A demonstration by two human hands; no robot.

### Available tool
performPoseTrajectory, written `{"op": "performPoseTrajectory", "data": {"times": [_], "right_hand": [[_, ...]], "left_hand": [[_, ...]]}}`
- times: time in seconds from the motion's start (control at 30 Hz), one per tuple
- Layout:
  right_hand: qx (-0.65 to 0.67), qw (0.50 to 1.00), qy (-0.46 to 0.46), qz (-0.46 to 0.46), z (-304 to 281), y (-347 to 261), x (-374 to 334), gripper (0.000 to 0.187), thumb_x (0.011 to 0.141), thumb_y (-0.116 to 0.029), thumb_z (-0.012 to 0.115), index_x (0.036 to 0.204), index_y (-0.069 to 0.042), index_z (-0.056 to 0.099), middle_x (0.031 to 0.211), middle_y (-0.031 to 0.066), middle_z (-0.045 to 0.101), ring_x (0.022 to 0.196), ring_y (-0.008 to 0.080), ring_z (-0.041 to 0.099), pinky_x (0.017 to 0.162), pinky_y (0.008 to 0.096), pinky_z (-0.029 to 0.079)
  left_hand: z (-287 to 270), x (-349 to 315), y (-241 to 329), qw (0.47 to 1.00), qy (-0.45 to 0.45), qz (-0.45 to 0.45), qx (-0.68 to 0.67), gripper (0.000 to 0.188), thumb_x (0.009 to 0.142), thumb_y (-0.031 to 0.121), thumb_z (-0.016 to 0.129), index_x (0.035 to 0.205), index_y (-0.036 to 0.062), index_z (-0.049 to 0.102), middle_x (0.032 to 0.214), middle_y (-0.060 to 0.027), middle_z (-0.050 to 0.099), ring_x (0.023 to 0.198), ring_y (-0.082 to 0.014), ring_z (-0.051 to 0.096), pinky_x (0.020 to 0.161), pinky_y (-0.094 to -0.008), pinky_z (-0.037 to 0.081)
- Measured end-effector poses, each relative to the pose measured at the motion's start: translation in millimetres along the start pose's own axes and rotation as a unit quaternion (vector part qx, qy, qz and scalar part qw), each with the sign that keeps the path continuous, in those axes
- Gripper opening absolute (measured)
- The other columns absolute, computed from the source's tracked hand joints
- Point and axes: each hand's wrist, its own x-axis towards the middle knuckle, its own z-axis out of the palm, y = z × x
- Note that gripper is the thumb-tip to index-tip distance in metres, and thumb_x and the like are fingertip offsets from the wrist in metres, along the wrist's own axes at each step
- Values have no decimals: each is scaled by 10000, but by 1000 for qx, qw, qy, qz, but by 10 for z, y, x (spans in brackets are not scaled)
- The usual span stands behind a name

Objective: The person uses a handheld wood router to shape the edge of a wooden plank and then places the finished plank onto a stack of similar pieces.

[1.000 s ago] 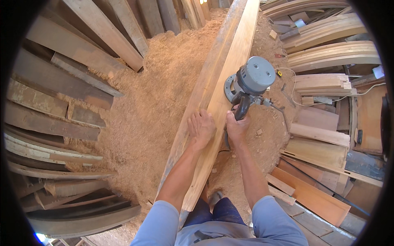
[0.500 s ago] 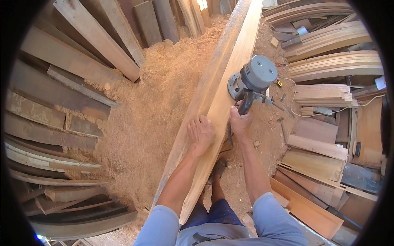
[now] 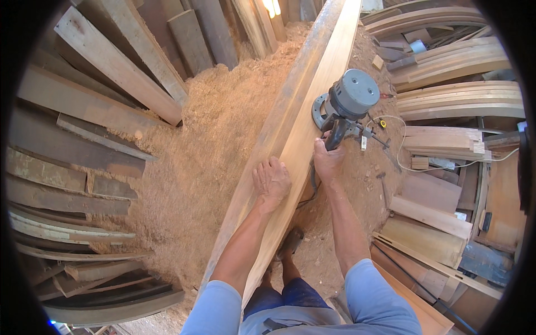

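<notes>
Halfway up the long plank [image 3: 301, 128], the right hand [image 3: 328, 162] grips the grey router [image 3: 346, 103] handle tight, the left hand [image 3: 271, 180] lies flat, open, steadying; the far half seemingly remains unrouted.

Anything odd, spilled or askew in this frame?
Sawdust lies heaped over the floor left of the long plank. Offcuts lie scattered to the right, and the router's cord trails loosely across them.

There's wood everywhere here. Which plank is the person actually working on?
The long pale plank running up the middle: the left hand presses on it, the right hand holds the grey power tool on it.
</notes>
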Motion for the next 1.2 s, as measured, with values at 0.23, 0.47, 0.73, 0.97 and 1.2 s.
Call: {"op": "performPoseTrajectory", "data": {"times": [0.23,0.47,0.73,0.97,1.2], "right_hand": [[-9,1000,6,6,82,30,497,247,852,-119,725,1050,0,640,831,29,641,764,137,628,732,321,515],[-20,1000,1,-12,130,89,1105,237,826,-100,700,1032,-5,632,865,44,647,784,152,635,747,321,515],[-45,999,12,14,182,6,1580,232,824,-100,720,1021,-13,634,843,41,650,777,141,632,754,313,514],[19,1000,-3,10,191,-38,2048,192,858,-86,716,1019,-14,640,840,5,627,766,107,606,720,298,500],[51,998,-5,39,292,-61,2493,223,865,-65,708,1064,-6,627,852,0,610,760,97,586,700,288,488]], "left_hand": [[107,352,144,998,52,21,4,230,962,263,561,974,33,568,959,-216,641,928,-382,614,848,-526,435],[78,662,350,999,41,18,-8,187,948,224,578,938,39,550,905,-216,619,890,-389,601,814,-523,429],[206,1080,517,999,22,20,15,219,966,250,551,967,31,556,967,-207,625,938,-361,587,844,-514,406],[229,1556,849,999,36,27,2,234,968,259,548,975,25,553,984,-219,625,974,-379,589,865,-522,412],[315,2004,1025,999,24,27,-7,219,955,226,569,981,9,551,988,-242,622,932,-411,599,834,-552,421]]}}
